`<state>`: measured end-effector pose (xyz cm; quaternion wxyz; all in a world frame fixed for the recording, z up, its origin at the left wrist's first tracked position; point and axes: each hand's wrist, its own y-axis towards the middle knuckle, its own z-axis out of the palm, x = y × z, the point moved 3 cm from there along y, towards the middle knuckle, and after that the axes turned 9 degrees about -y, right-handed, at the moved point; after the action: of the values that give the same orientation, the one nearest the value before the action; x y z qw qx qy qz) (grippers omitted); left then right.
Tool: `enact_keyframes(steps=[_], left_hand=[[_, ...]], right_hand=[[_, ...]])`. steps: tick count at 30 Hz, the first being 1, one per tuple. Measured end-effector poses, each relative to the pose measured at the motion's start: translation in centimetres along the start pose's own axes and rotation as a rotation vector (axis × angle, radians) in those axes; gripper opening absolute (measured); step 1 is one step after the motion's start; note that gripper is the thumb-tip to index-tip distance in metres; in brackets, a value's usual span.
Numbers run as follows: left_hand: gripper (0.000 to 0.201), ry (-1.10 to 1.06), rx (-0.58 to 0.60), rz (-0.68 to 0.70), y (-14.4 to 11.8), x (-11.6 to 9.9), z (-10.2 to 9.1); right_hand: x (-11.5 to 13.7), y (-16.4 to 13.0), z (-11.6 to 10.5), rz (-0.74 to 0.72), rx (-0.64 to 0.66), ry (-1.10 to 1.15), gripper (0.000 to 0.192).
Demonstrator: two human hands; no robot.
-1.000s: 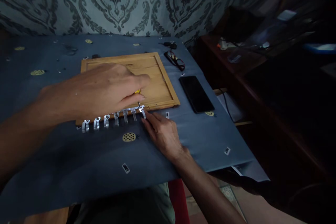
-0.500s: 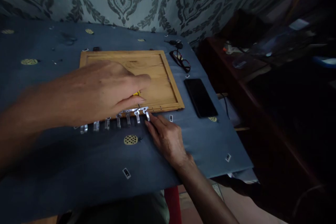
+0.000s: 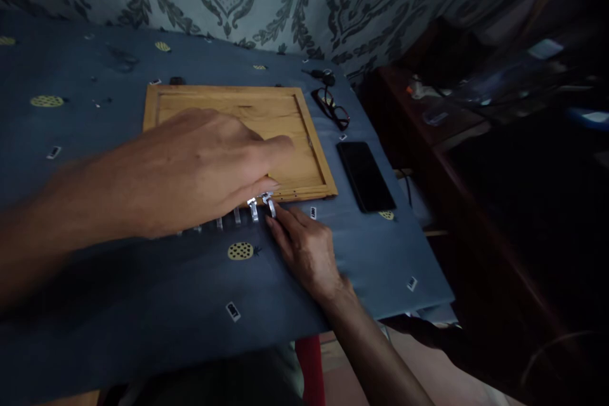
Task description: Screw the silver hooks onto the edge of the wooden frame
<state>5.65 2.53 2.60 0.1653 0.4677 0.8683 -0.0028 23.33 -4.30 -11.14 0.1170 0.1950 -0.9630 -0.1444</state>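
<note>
Near the front edge of the tabletop: both hands meet at a row of small metal clips.
Table cloth (image 3: 143,292): dark blue with yellow dotted ovals, it covers the tabletop to its front and right edges.
Left hand (image 3: 190,168): palm down over the near half of the wooden frame, blurred; fingers pressed together and pointing right, fingertips at the frame's near rail. What they pinch underneath I cannot tell.
Wooden frame (image 3: 304,139): flat on the cloth at mid-table, far side toward the wall, near-right corner just beyond the right hand.
Metal clips (image 3: 253,209): a silvery row along the frame's near rail, sticking out toward the front edge; the leftward ones are hidden or smeared under the left hand.
Right hand (image 3: 307,247): resting on the cloth just in front of the frame's near-right corner, fingers close together and stretched forward, fingertips touching the rightmost clip (image 3: 270,204).
Glasses (image 3: 332,108): folded on the cloth beside the frame's far-right corner.
Phone (image 3: 365,175): black, face up, near the right edge, well apart from the hands.
</note>
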Motion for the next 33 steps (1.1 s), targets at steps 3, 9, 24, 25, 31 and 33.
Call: enact_keyframes(steps=[3,9,24,25,31,33], left_hand=[[0.025,0.007,-0.001,0.001,0.3,-0.1,0.2],[0.022,0.027,0.085,-0.07,0.3,0.0,-0.3],[0.02,0.122,0.167,-0.107,1.5,-0.8,0.1],[0.019,0.099,0.19,-0.122,1.7,-0.8,0.1],[0.017,0.035,0.262,-0.166,2.8,-0.7,0.2],[0.018,-0.007,0.32,-0.231,3.0,-0.8,0.2]], right_hand=[[0.1,0.0,0.0,-0.009,-0.008,-0.009,0.042],[0.1,0.1,-0.1,-0.001,-0.001,-0.019,0.04],[0.2,0.3,-0.2,0.027,0.056,-0.033,0.037],[0.2,0.3,-0.2,0.031,0.06,-0.038,0.037],[0.2,0.3,-0.1,0.054,0.111,-0.041,0.036],[0.3,0.4,-0.1,0.057,0.117,-0.034,0.036]])
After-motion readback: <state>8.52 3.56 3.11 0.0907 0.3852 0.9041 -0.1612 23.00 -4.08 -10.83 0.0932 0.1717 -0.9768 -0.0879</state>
